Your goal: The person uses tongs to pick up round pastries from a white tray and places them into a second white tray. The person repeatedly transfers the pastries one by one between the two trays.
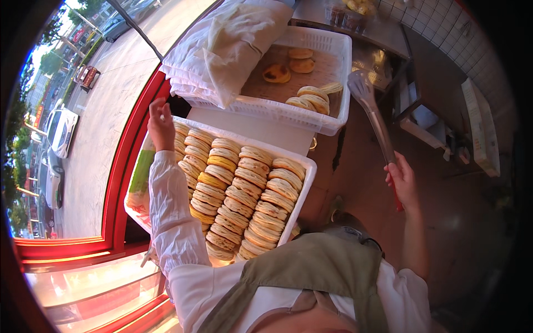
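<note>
My right hand [402,179] is closed on the red handle of metal food tongs [377,118], whose slotted head points up beside the upper crate. My left hand [161,125] is raised over the far left corner of a white tray [306,183], fingers curled; it looks to hold nothing. Rows of round layered flatbreads [250,179] stand on edge in that tray, a few of them yellow. Beyond it, a white plastic crate [287,109] holds browned buns [276,73] and some layered flatbreads [312,100], partly covered by a white cloth quilt [233,45].
A red window frame [129,145] runs along the left, with a street and parked cars outside. A plastic bag [139,183] lies on the tray's left side. A metal counter [374,33] and a shelf unit [420,112] stand at the upper right, near a white-tiled wall.
</note>
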### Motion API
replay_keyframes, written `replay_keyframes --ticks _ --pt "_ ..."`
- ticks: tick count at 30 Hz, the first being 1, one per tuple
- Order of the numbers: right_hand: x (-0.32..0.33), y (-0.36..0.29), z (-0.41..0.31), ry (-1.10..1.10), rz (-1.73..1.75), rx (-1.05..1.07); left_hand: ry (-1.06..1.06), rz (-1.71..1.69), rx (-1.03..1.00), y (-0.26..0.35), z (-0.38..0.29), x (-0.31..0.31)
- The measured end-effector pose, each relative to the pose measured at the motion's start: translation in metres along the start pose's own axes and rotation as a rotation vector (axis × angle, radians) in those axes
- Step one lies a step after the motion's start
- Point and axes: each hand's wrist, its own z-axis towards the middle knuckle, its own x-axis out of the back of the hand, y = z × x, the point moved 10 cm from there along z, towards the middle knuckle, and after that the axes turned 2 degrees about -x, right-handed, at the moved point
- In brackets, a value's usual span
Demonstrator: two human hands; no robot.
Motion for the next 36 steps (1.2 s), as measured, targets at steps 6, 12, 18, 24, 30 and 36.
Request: replay_keyframes --ticks 6,12,18,24,30,36 --pt "0.001 -0.003 0.068 -0.076 -0.221 0.138 -0.408 0.179 -0.397 0.172 -0.009 -0.132" --pt "0.035 -0.009 0.187 -0.245 -0.139 0.350 -0.448 0.954 -0.352 0.148 0.007 -0.278" --pt "0.070 0.012 0.302 -0.451 -0.170 0.312 -0.311 0.668 -0.076 0.116 0.080 -0.254" --pt "0.066 0.016 0.363 -0.599 -0.154 0.364 -0.233 0.596 -0.052 0.112 0.177 -0.210" --pt "0.053 0.010 0.391 -0.657 -0.190 0.316 -0.234 0.670 0.074 0.078 0.195 -0.197" --pt "0.039 -0.023 0.397 -0.644 -0.347 0.518 -0.116 0.721 -0.024 0.093 0.208 -0.190"
